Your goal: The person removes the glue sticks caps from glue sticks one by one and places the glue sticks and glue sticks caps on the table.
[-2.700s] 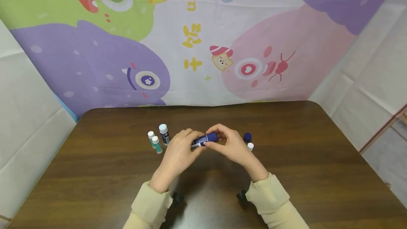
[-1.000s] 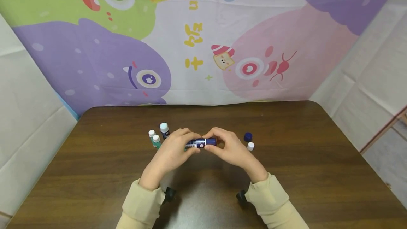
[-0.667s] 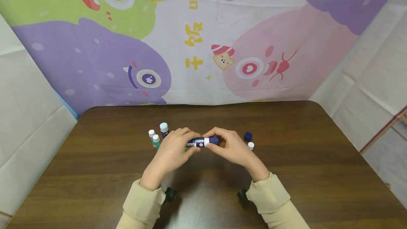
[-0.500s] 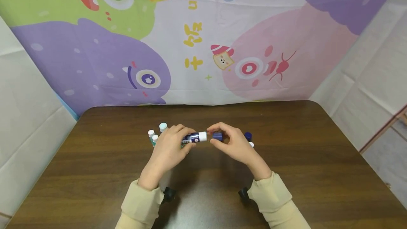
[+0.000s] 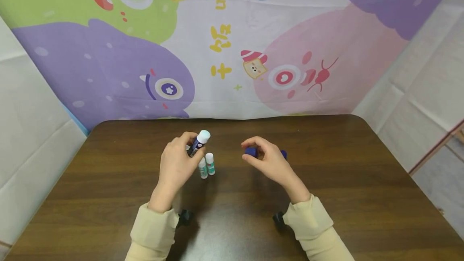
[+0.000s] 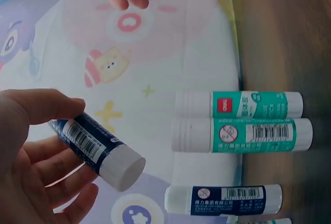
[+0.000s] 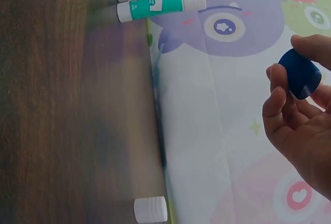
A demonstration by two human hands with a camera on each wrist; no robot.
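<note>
My left hand (image 5: 175, 162) grips a navy glue stick (image 5: 197, 143), tilted, its white end uncovered and pointing up and to the right. Between the fingertips of my right hand (image 5: 270, 160) is a blue cap (image 5: 251, 152), apart from the stick; the right wrist view shows this cap (image 7: 300, 74) pinched by thumb and fingers. Two green-and-white glue sticks (image 5: 210, 164) stand side by side on the table, just right of my left hand. Another navy glue stick (image 6: 227, 199) stands near them in the left wrist view, mostly hidden by my left hand in the head view.
A second blue cap (image 5: 284, 154) lies on the brown table (image 5: 326, 164), partly behind my right hand. The right wrist view has a loose white cap (image 7: 150, 210) near it. A cartoon-printed cloth (image 5: 224, 96) hangs behind the table's far edge.
The blue cap has come off the navy glue stick. My left hand has carried the stick left and tipped it upward; my right hand, still with the cap, has shifted slightly right.
</note>
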